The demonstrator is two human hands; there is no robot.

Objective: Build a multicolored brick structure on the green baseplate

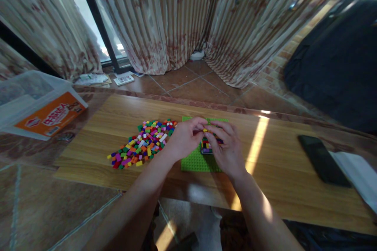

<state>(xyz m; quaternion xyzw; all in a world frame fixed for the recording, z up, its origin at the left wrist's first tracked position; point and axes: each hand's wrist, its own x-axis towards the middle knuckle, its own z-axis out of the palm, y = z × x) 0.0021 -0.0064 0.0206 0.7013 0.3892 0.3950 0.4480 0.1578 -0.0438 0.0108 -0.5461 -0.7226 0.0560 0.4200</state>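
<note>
Over the remote feed, I saw the right hand [227, 147] with its grip narrowed on a small yellow brick [205, 130], above the brick build [207, 150] on the green baseplate [194, 163]. The left hand [186, 137] had its fingertips close beside it; whether they held it, I couldn't tell. I judged the brick light, stiff, slightly slippery, hardly fragile, best pinched by opposite sides.

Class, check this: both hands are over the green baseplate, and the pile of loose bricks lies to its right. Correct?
The side is wrong: in the head view, the pile of loose bricks lies to the left of the green baseplate.
</note>
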